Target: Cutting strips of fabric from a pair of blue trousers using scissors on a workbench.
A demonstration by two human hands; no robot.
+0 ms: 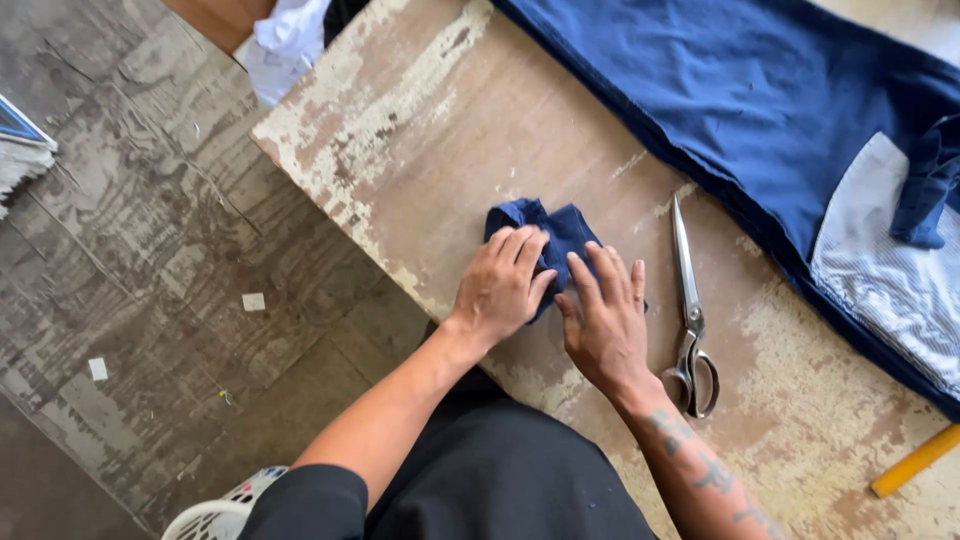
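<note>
We're pressing a small blue cloth piece (545,235) flat on the worktop (480,130); left hand (497,285) and right hand (605,320) both lying open-palmed on it, gripping nothing; looks like folding, probably; next we're needing a neat crease; scissors (690,310) sitting just beside.

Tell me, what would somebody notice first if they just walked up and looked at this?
Probably the two hands, left hand and right hand, pressing flat on a small crumpled blue cloth in the middle of the worn wooden table. Just right of them lie long metal scissors, and a big dark blue garment covers the table's far right corner.
</note>
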